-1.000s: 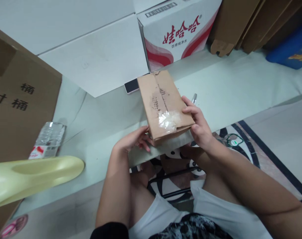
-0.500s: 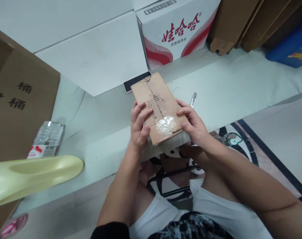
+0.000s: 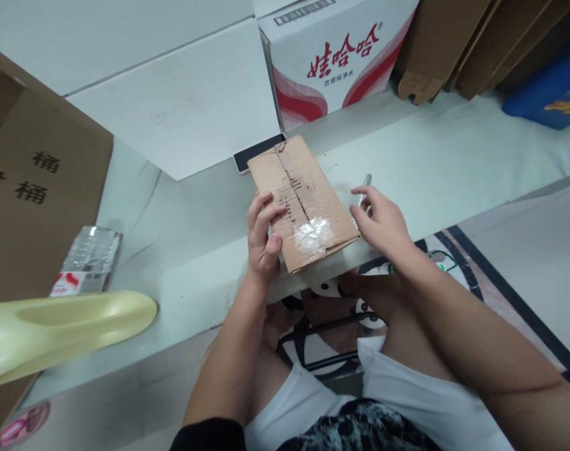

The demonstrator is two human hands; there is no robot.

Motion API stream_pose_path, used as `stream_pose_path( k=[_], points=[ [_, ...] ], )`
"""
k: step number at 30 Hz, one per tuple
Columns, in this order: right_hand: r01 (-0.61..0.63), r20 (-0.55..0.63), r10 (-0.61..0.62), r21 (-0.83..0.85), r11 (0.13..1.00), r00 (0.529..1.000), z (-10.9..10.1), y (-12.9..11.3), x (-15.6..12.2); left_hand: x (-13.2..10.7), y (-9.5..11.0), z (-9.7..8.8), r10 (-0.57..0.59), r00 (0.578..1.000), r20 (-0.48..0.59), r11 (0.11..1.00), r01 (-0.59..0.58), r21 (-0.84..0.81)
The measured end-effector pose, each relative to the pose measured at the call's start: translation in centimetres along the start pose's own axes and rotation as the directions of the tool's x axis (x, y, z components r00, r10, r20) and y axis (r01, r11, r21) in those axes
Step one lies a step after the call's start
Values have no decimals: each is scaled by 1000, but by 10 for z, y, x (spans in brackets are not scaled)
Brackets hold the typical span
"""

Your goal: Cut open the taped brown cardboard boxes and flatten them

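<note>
Pressing down on the cardboard box (image 3: 308, 188) with my left grip (image 3: 262, 235), I have the fingers (image 3: 266, 210) curled over its top face and the thumb along its near left edge, so that grip is clamped on the box. The box lies flat on the counter (image 3: 454, 163), its near end at the counter's edge in front of me and its far end touching a phone (image 3: 259, 153). My right grip (image 3: 381, 219) is off the box, just beside its right edge, with the fingers spread apart and holding nothing; its fingertips are near a slim silver pen-like tool (image 3: 366, 185) on the counter.

I judge the box to be light and fairly stiff, though worn. The top paper is torn along the centre seam, and a wrinkled patch of clear tape (image 3: 312, 233) sits near my end. That tape would likely be slick, and the scuffed seam soft under pressure. The long side edges and corners look firmest, so I would hold there, one grip on each side, rather than on the seam.
</note>
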State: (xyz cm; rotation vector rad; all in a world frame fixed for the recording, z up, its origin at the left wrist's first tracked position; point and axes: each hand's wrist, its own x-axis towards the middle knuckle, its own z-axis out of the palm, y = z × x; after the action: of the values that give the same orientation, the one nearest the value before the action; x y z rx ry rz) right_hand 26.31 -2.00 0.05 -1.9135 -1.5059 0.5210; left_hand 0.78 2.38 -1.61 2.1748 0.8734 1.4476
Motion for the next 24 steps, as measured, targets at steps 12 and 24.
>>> stream_pose_path(
  k=[12, 24],
  points=[
    [-73, 119, 74, -12, 997, 990, -12, -17, -6, -1, 1, -1, -13, 1000, 2, 1000, 13, -15],
    [472, -395, -287, 532, 703, 873, -32, -34, -46, -2, 2, 3, -16, 1000, -7, 999, 16, -43]
  ],
)
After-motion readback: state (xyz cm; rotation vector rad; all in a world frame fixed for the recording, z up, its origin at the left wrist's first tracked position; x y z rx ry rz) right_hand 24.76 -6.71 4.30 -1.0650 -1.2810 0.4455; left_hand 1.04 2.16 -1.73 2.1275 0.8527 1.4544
